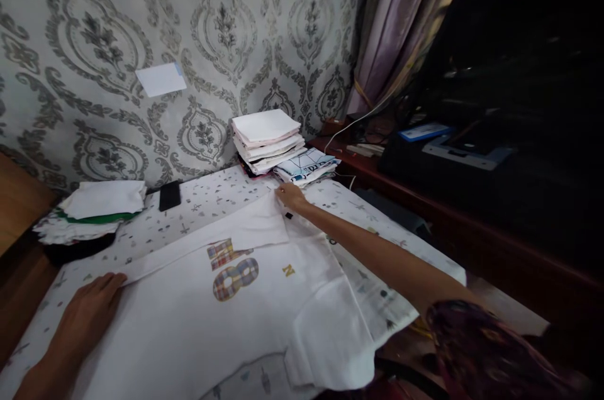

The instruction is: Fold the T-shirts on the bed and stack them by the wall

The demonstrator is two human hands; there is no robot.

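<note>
A white shirt (179, 318) with plaid patches and a yellow letter N lies spread on the patterned sheet (202, 192). Its far side is folded over in a long strip. My left hand (94, 299) is closed on the near-left end of that folded edge, fingertips partly hidden. At the far right corner of the fold, my right hand (289, 195) pinches the cloth. One sleeve of the shirt reaches toward the front right, over the sheet's edge.
Folded clothes (267, 129) are stacked by the wall, beside a blue-patterned folded cloth (306, 164). Another clothes pile (104, 202) sits at left, near a black phone (170, 196). A dark wooden ledge (425, 199) with a white cable runs along the right.
</note>
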